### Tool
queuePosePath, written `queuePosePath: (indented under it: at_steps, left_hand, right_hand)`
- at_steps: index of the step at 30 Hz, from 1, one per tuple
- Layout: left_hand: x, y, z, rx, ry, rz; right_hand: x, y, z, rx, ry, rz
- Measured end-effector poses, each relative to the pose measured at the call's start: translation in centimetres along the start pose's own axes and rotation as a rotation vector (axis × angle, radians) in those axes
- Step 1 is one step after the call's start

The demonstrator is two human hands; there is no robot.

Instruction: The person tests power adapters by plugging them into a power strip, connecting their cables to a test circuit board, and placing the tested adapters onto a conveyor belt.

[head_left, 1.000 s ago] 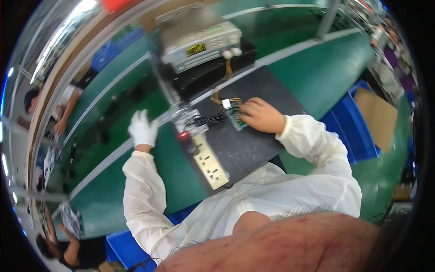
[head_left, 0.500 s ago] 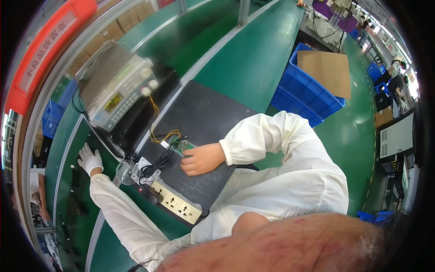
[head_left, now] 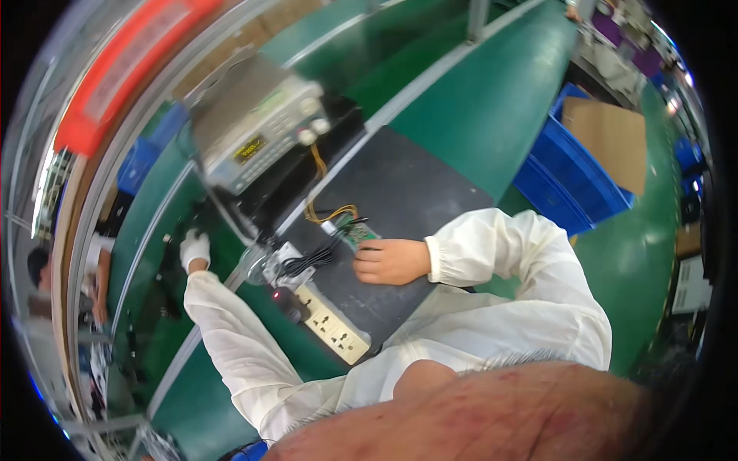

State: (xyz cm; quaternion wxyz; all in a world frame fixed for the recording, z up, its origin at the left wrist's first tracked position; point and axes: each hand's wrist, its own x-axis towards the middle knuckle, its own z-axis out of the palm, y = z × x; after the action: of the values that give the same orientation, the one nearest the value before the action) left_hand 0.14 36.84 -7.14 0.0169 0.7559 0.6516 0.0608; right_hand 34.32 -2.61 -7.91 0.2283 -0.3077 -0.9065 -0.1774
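My bare right hand rests on the dark mat with fingers curled, closed at the near edge of a small green circuit board. Orange wires and a white connector meet the board at its far side. Beside it lies a bundle of black cable. My left hand, in a white glove, is stretched far left over the dark green belt, next to small dark items; motion blur hides its fingers and anything in them.
A bench meter with a lit display stands behind the mat. A cream power strip with a black plug lies at the near edge. Blue crates holding cardboard stand at right. Another person sits across the belt at far left.
The whole view has shifted, so the bench appears further right. My left hand's spread fingers have drawn in and blurred. My right hand stays by the board. The meter's display reads differently.
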Motion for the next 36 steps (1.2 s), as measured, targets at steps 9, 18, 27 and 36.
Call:
queuePosePath:
  at_steps: [9,18,27,36]
  left_hand:
    - [-11.9,-2.7,-5.3,-1.29,0.127,0.013]
    - [-31.8,3.3,-13.6,-1.531,0.205,0.462]
    - [-36.8,5.9,-15.3,-1.654,0.162,0.655]
    - [-37.0,9.9,-15.6,-1.894,-0.224,0.701]
  right_hand:
    - [1.0,3.1,-2.3,0.043,0.078,0.001]
    - [5.0,12.5,-3.9,-0.047,0.194,0.468]
    - [6.6,15.5,-2.3,-0.413,0.101,0.385]
    - [8.7,5.4,-5.8,1.127,0.029,0.518]
